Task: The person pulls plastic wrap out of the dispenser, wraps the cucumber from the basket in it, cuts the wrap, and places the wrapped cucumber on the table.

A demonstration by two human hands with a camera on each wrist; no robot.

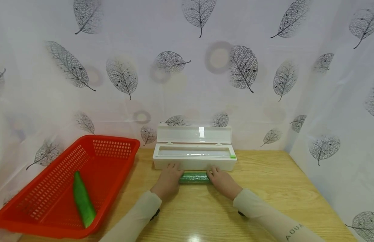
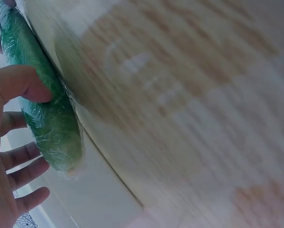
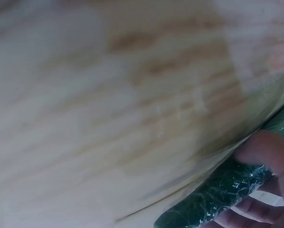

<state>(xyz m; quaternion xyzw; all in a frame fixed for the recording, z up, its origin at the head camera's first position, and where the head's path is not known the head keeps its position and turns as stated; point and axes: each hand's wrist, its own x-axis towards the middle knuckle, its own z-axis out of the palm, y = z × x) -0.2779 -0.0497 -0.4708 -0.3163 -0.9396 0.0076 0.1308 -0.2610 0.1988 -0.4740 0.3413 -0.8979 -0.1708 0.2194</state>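
Note:
A green cucumber [image 1: 195, 178] wrapped in clear plastic film lies crosswise on the wooden table, in front of a white cling film dispenser [image 1: 194, 164]. At its left end my left hand [image 1: 169, 179] holds it; the left wrist view shows the thumb [image 2: 37, 88] on the near side and the fingers spread along the far side. My right hand [image 1: 223, 181] grips the other end, thumb [image 3: 265, 152] pressed across the film in the right wrist view. Creases of film show all over the cucumber [image 2: 56, 128], bunched at its tip.
The dispenser's clear lid [image 1: 194, 135] stands raised, and a small green piece [image 1: 233, 156] sits at its right end. To the left, a red plastic basket [image 1: 114, 188] holds another cucumber [image 1: 83, 200]. A leaf-patterned curtain [image 1: 174, 94] hangs behind the table [image 1: 271, 188].

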